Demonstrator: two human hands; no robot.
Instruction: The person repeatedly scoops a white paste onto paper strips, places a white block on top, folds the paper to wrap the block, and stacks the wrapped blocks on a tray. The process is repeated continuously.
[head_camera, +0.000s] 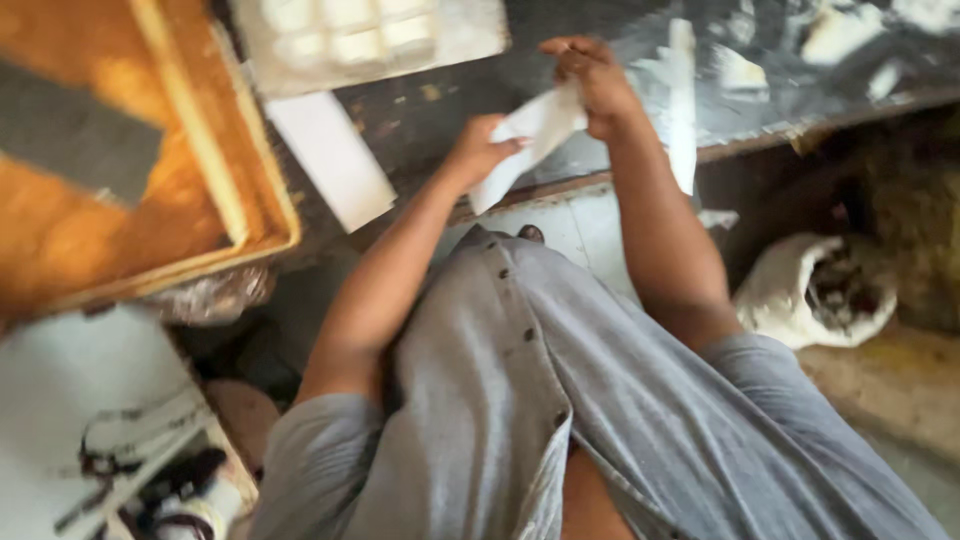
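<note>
Both hands pinched a white slab (525, 140) over the dark bench (420, 110): the left hand (478, 150) gripped its lower end, the right hand (595, 85) its upper. Its long axis ran seven to one o'clock. Blur hid the fingertips.

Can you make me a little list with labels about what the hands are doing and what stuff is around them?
Left hand: pinches the lower end of a white strip
Right hand: pinches the upper end of the same strip
Worktop: dark, with white smears
White tray: beyond the hands, with square pockets
White slab: flat, left of the hands
Wooden frame: orange, far left
Sack: open, white, on the floor at right
Clothing: grey buttoned shirt
</note>
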